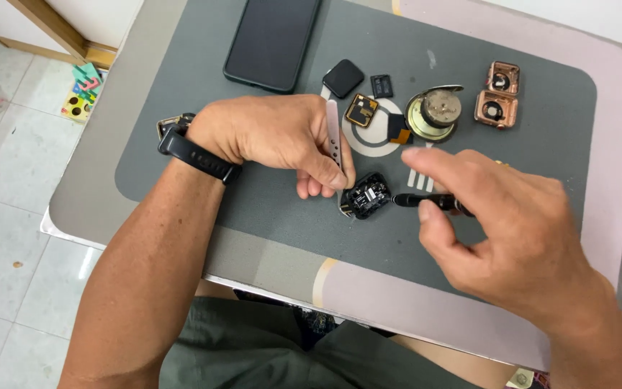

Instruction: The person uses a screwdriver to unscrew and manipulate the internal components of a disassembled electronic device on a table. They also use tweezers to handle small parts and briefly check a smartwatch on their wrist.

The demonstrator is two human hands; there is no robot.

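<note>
My left hand (275, 140) pinches a small black watch body (366, 195) with its insides showing, holding it by a pale strap (334, 133) that runs up from it. My right hand (502, 230) holds a thin black screwdriver (420, 200), and its tip touches the right side of the watch body. A black band sits on my left wrist (197, 155). Both hands hover over a dark grey work mat (275, 216) on a small table.
On the mat behind the hands lie a black phone (272, 42), a black square screen piece (343, 78), a small black chip (381, 86), an orange-framed part (361, 109), a round metal part (435, 113) and two copper-coloured watch cases (499, 94). Tiled floor lies to the left.
</note>
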